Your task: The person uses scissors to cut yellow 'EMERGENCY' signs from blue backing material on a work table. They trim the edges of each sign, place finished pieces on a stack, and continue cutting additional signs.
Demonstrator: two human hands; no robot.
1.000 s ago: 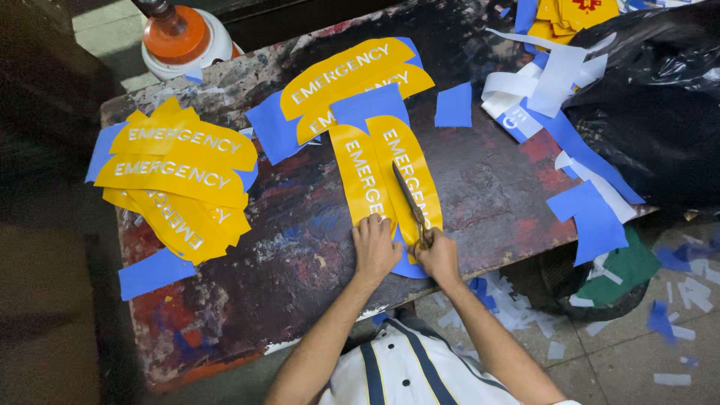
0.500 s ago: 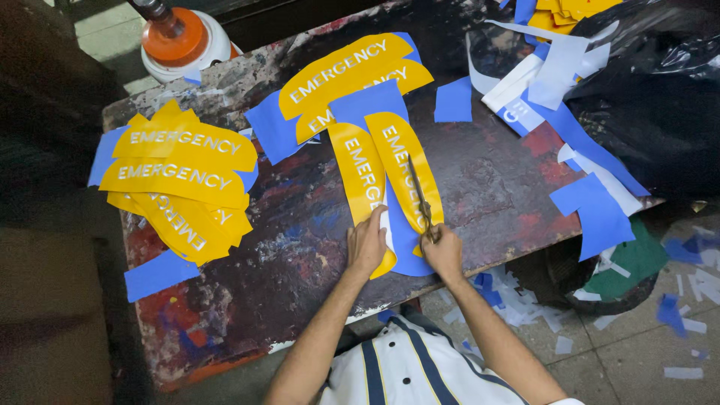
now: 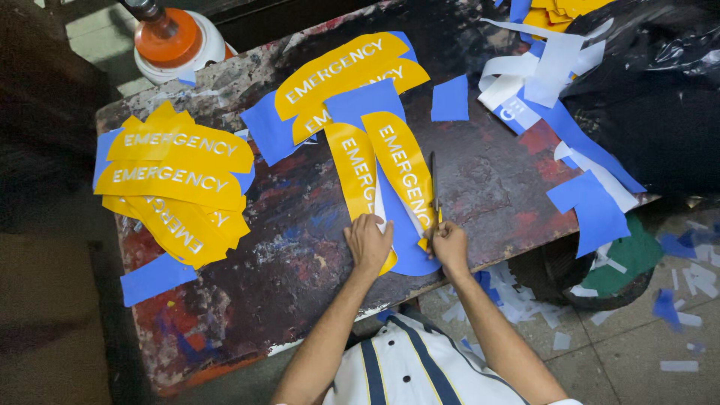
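Note:
My right hand (image 3: 448, 246) grips a pair of scissors (image 3: 434, 187) whose blades point away from me along the right edge of a curved yellow sticker sheet (image 3: 401, 169) with white lettering and blue backing. My left hand (image 3: 367, 242) presses flat on the near end of a second yellow curved sheet (image 3: 352, 169) next to it. Both sheets lie on a paint-stained dark table (image 3: 300, 225).
A pile of cut yellow stickers (image 3: 176, 180) lies at the left, two more (image 3: 341, 71) at the back. Blue and white offcuts (image 3: 559, 112) cover the right side beside a black bag (image 3: 660, 97). An orange-and-white container (image 3: 169, 41) stands far left. Paper scraps litter the floor (image 3: 675, 330).
The scissors have moved forward along the sheet's right edge, and my hands have shifted slightly with them. The camera view drifted a little.

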